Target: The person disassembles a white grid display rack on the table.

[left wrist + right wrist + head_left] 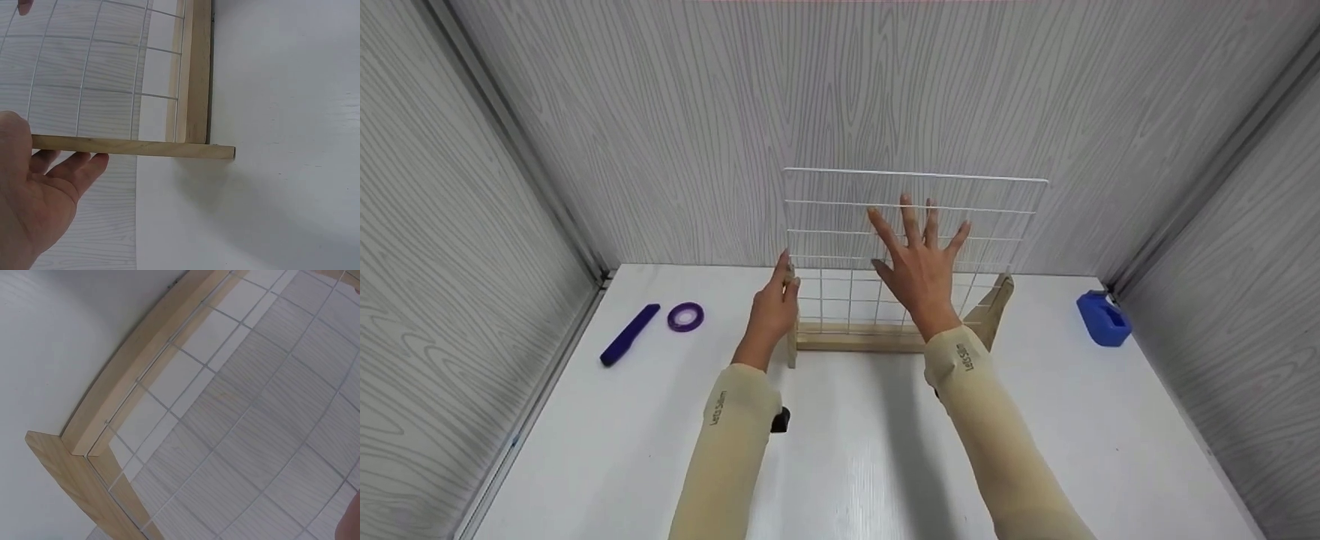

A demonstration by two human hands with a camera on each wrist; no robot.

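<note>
both arms are wearing snug beige sleeves running right down to the wrists, and the left hand (pixel 771 311) and right hand (pixel 921 264) are showing bare. each sleeve is carrying a small line of dark lettering near the cuff. a small black piece is peeking out at three o'clock of the left sleeve.

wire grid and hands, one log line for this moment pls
left hand: touches stand's left post | right hand: flat on wire grid, fingers spread | grid: upright in wooden stand

head: high, looking down-forward | wrists: close | shared: wire grid (pixel 911 247) on wooden base (pixel 194 73)
</note>
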